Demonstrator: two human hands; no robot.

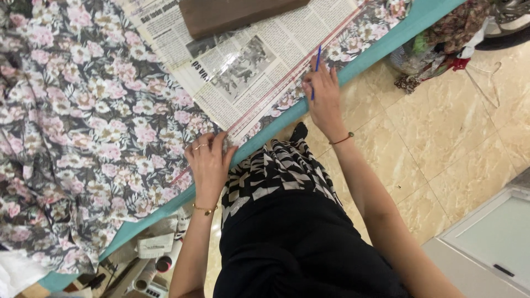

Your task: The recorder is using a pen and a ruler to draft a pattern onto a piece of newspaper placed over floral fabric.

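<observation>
A dark floral fabric [83, 138] with pink and cream flowers lies spread over a table with a teal edge [381, 47]. A sheet of newspaper [243, 66] lies on top of the fabric. A long clear ruler with a red edge [276, 94] rests along the paper's near side. My left hand [208, 163] presses flat on the fabric at the ruler's left end, fingers apart, a ring on one finger and a gold bracelet at the wrist. My right hand [323, 99] holds a thin blue pen [316, 69] upright against the ruler.
A brown board [232, 14] lies on the newspaper at the far side. Bundled cloth scraps [441, 44] sit on the beige tiled floor [441, 138] at right. Boxes and small items [149, 259] are stored under the table. A white cabinet [491, 243] stands at lower right.
</observation>
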